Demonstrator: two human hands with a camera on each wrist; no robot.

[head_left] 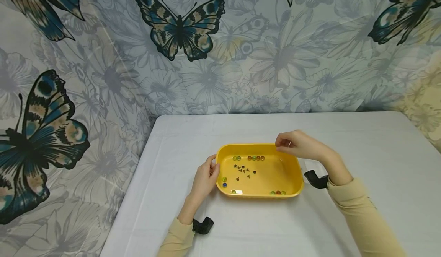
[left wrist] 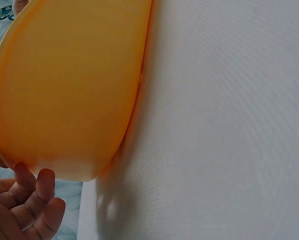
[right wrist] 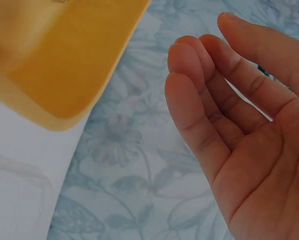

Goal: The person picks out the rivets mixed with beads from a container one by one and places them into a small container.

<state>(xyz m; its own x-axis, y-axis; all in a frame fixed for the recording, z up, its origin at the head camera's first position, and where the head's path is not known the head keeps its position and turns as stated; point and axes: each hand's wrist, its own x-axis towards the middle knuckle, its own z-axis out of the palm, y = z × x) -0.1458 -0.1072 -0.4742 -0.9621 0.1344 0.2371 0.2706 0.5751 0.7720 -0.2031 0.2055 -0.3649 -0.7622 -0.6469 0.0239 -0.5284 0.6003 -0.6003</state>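
A yellow tray (head_left: 272, 173) with rounded corners is on the white table. My left hand (head_left: 204, 178) holds its left rim; in the left wrist view, bent fingers (left wrist: 45, 185) touch the tray's outer wall. Glass marbles in green, amber and blue lie inside: a row of marbles (head_left: 256, 158) near the far side, others along the left and near edges. Small dark pieces (head_left: 243, 169), too small to make out, are scattered left of the middle. Above the far right rim is my right hand (head_left: 303, 145), its loosely bent fingers apart from the tray with nothing visible in them.
A see-through object with a thin edge (right wrist: 24, 175) lies on the white tabletop (head_left: 372, 157) just right of the tray. Butterfly-patterned cloth (head_left: 213, 81) hangs behind and to the left. Each wrist wears a black camera mount (head_left: 203, 225).
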